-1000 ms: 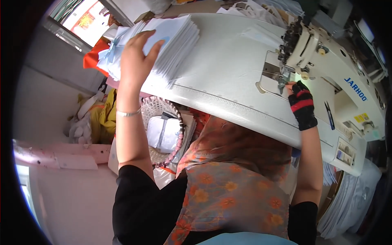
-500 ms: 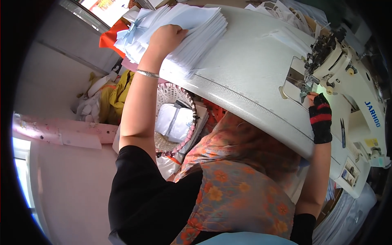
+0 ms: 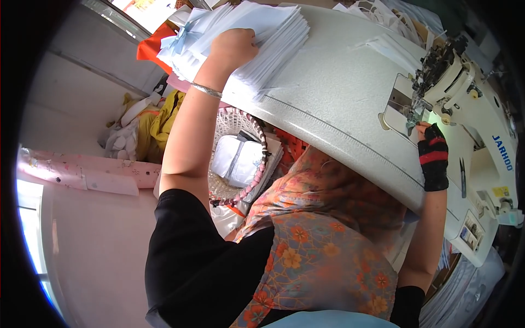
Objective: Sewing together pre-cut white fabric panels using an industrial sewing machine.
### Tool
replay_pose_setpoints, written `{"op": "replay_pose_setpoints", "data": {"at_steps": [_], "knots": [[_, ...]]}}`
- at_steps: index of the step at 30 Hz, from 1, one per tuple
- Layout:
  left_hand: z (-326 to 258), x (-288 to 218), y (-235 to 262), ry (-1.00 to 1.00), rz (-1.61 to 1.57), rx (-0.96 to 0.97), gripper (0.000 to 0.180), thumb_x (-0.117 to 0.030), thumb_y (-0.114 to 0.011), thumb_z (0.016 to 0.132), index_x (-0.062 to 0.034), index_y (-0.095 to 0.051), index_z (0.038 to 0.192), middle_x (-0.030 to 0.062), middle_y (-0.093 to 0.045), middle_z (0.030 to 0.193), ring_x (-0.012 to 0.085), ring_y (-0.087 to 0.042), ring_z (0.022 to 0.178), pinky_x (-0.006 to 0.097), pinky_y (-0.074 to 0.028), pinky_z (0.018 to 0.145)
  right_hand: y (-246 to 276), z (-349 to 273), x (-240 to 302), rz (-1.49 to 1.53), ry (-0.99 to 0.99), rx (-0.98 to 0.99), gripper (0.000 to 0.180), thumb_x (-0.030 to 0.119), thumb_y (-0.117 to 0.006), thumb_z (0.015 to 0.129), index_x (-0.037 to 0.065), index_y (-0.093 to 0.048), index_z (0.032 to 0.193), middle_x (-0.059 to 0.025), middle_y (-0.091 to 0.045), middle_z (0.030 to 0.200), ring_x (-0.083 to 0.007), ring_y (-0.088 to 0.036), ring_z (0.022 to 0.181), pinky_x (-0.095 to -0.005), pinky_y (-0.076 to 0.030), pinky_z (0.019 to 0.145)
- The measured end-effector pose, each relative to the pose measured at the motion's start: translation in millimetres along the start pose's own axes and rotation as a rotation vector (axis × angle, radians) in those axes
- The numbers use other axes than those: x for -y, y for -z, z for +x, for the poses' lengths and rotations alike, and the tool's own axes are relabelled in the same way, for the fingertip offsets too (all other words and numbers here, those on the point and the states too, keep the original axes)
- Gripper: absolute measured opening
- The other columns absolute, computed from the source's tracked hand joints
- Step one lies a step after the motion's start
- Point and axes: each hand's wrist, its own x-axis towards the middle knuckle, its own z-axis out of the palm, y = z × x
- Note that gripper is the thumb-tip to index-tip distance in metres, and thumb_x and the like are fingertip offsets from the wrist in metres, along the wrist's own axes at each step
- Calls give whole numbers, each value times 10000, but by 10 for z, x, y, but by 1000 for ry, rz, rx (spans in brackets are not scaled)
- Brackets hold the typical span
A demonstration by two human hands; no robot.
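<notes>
A thick stack of thin white and pale blue fabric pieces (image 3: 284, 41) lies on the far left of the sewing table. My left hand (image 3: 235, 46) rests on the stack, its fingers curled into the top layers; the fingertips are hidden. A pale blue bow (image 3: 179, 39) sits at the stack's left end. At the right, my right hand (image 3: 433, 156), in a black and red fingerless glove, lies beside the presser foot (image 3: 412, 124) of a white sewing machine (image 3: 484, 117). Its bare fingers are pinched together by the foot; anything between them is too small to make out.
Black tweezers (image 3: 463, 177) lie on the machine bed right of the glove. White strips (image 3: 391, 52) lie farther back on the table (image 3: 339, 82). Below the left forearm stands a woven basket (image 3: 263, 156) holding a folded white bundle. Yellow cloth (image 3: 164, 123) is piled at the left.
The whole view has shifted slightly. My left hand has moved a little to the right over the stack, its fist turned slightly. My right hand stays beside the presser foot.
</notes>
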Motion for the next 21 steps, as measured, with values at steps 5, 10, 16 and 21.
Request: {"op": "replay_pose_setpoints", "data": {"at_steps": [5, 10, 16, 21], "knots": [[47, 139, -78, 5, -74, -49, 242, -252, -571, 807, -117, -707, 955, 127, -711, 950, 328, -665, 935, 437, -530, 793, -10, 30, 51, 33, -4, -8, 156, 3, -657, 845, 91, -686, 970, -107, -689, 1039, -296, -663, 963, -380, -540, 819], [16, 8, -61, 74, -51, -30, 242, -231, -566, 824, -121, -689, 1001, 126, -712, 952, 331, -665, 939, 444, -528, 804, 5, 21, 59, 30, -1, -12, 170, -8, -653, 842, 93, -685, 975, -107, -684, 1043, -293, -663, 962, -377, -540, 814], [18, 84, 38, -25, -7, -59, 275, -205, -575, 839, -132, -690, 1078, 142, -713, 956, 332, -674, 914, 450, -529, 792, 82, 18, 159, 79, -28, 3, 157, 0, -648, 847, 83, -683, 976, -110, -683, 1041, -299, -661, 962, -375, -535, 829], [-78, -391, 443, -179, 56, -203, 352, -117, -549, 856, -142, -673, 1185, 142, -715, 949, 334, -680, 866, 450, -540, 728, 64, -25, 111, -3, 14, -10, 120, 71, -643, 855, 80, -687, 966, -122, -681, 1017, -330, -654, 953, -396, -527, 833]]}}
